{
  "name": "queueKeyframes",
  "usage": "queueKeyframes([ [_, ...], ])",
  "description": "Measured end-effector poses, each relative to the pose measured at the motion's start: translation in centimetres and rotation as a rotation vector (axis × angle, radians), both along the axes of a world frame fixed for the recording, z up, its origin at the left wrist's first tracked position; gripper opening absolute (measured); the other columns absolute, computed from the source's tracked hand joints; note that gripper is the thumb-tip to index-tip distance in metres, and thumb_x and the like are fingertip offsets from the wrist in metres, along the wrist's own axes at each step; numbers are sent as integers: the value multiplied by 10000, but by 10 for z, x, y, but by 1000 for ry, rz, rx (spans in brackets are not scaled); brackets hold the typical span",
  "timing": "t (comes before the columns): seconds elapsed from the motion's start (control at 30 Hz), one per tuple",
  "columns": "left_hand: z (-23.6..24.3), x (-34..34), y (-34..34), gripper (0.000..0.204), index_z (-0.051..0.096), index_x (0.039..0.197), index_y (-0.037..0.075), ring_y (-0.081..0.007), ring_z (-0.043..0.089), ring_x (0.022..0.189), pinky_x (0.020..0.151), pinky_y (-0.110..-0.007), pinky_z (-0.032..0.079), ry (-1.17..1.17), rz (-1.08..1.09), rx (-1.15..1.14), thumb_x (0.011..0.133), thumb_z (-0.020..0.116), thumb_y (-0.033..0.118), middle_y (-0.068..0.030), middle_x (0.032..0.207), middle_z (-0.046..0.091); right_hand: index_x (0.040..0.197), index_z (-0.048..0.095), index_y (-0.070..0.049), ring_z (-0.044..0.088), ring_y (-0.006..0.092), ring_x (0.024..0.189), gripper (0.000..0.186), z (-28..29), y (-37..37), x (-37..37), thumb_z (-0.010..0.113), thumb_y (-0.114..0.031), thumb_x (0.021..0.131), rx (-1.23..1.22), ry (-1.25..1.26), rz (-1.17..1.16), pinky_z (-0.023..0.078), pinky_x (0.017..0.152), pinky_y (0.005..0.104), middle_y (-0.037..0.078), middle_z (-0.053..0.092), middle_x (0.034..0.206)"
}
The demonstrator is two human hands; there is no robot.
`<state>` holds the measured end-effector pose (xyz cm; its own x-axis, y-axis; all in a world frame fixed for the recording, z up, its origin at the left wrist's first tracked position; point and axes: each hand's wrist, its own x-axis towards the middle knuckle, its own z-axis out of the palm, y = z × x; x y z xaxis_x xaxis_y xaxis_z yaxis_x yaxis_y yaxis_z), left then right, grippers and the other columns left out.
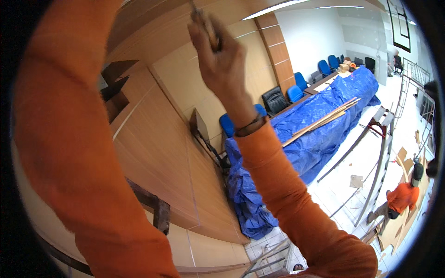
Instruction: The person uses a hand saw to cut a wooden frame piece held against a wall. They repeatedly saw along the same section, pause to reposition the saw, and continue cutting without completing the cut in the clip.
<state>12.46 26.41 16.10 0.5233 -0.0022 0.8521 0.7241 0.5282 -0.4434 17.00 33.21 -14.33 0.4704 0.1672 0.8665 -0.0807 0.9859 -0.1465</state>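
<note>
My right hand is raised in front of the wood-panelled wall, its fingers closed around a slim hand tool. This tool has a brownish-orange handle and a thin dark shaft that runs up to the top edge of the picture. Blur hides its exact kind. A dark band circles my right wrist, just above the orange sleeve. On the left my other orange sleeve stretches upward and leaves the picture at the top, so my left hand is out of sight.
Below lies a long table under a blue tarp with wooden strips on it. Blue chairs and a black chair line it. A stepladder stands right, near a person in orange. A dark metal bar juts beside my left arm.
</note>
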Motion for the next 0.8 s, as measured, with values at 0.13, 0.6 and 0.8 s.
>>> queueKeyframes([
  [0.13,-114,-63,126,318,674,970,-91,-369,722,813,737,-448,588,-524,-392,-492,934,543,196,-264,877,715,1240,658,-37,708,339,908,497,-113,-20,-16,575,-459,993,-811,-352,81,530,805,419,231,710,967],
  [0.6,-270,24,105,472,669,1025,-88,-363,720,768,682,-468,594,-717,-353,-1256,971,462,332,-254,869,715,1292,629,50,652,205,1158,437,-283,-96,43,654,-268,995,-917,-76,280,493,1001,332,162,696,1252],
  [0.8,-208,51,42,465,683,1136,-44,-429,647,1116,1000,-504,501,-703,-409,-1240,956,441,310,-287,1154,676,1351,577,30,670,201,1075,480,-252,-127,63,656,-269,985,-720,-117,226,516,925,334,176,708,1189],
])
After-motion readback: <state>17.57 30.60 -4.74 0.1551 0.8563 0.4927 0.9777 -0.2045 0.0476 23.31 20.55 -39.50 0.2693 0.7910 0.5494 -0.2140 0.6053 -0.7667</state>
